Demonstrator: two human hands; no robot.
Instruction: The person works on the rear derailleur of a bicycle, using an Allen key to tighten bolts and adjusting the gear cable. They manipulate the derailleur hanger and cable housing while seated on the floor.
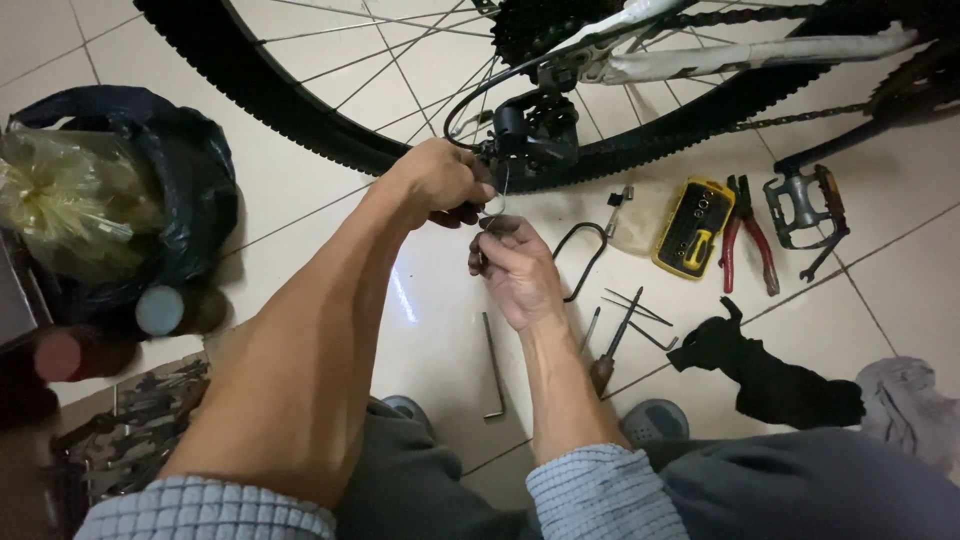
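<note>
A bicycle's rear wheel [300,120] stands over the tiled floor, with a black rear derailleur [530,140] hanging at the tyre. My left hand [440,185] is closed just below the derailleur, pinching a thin metal cable [497,205] that loops out of it. My right hand [515,270] sits right under the left, fingers pinched on the same cable's free end. Both forearms reach forward from checked sleeves.
Tools lie on the tiles to the right: a yellow bit set [693,225], red-handled pliers [745,245], a pedal [805,205], a hex key [492,370], a screwdriver [612,345], black cloth [770,375]. A black bag [170,170] and spray cans [160,310] stand left.
</note>
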